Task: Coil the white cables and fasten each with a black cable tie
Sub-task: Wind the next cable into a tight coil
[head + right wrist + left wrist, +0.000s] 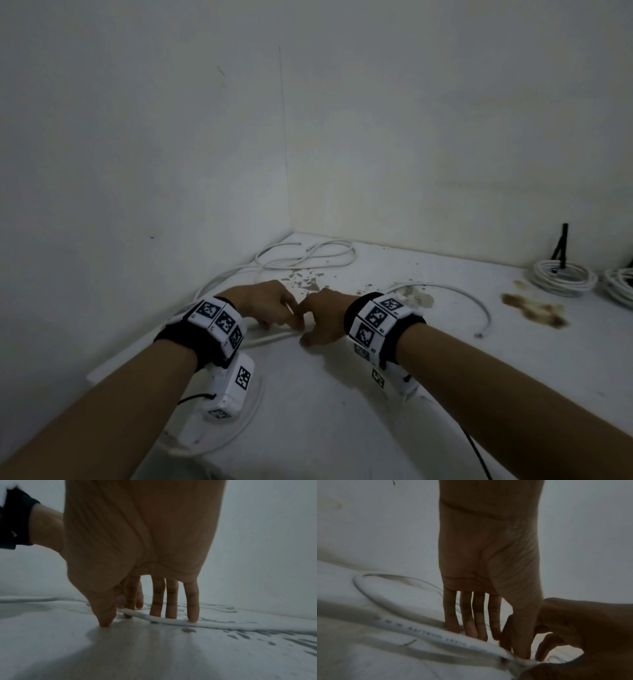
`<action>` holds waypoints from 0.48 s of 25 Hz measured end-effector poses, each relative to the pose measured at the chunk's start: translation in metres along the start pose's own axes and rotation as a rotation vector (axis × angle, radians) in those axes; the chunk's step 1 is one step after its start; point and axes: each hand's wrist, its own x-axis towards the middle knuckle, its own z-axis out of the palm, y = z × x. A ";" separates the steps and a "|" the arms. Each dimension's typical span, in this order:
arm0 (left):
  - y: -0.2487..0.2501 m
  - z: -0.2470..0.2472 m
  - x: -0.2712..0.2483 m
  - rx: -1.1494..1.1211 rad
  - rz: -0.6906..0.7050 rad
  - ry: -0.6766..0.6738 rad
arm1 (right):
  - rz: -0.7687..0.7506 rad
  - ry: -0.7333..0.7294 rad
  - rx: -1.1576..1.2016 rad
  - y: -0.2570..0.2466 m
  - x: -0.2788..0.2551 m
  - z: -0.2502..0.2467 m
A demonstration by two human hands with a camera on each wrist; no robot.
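Meeting at lower centre of the head view, the left hand (270, 303) and right hand (323, 317) are both pinching one white cable (274, 337) lying on the worktop (342, 394); each grip is grasping it, while tied coils (561, 279) are sitting far right.

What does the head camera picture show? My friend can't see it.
Two hands, left and right, meet over a loose white cable on a stained white table in a corner. Coiled cables lie far right.
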 end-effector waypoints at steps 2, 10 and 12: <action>0.000 0.002 -0.001 -0.050 0.017 0.031 | -0.048 0.054 0.008 0.001 -0.007 -0.005; -0.001 -0.007 -0.009 -0.287 0.013 0.217 | 0.187 0.793 0.137 0.072 -0.058 -0.096; 0.009 -0.010 -0.008 -0.528 -0.021 0.304 | 0.273 0.952 0.286 0.092 -0.075 -0.116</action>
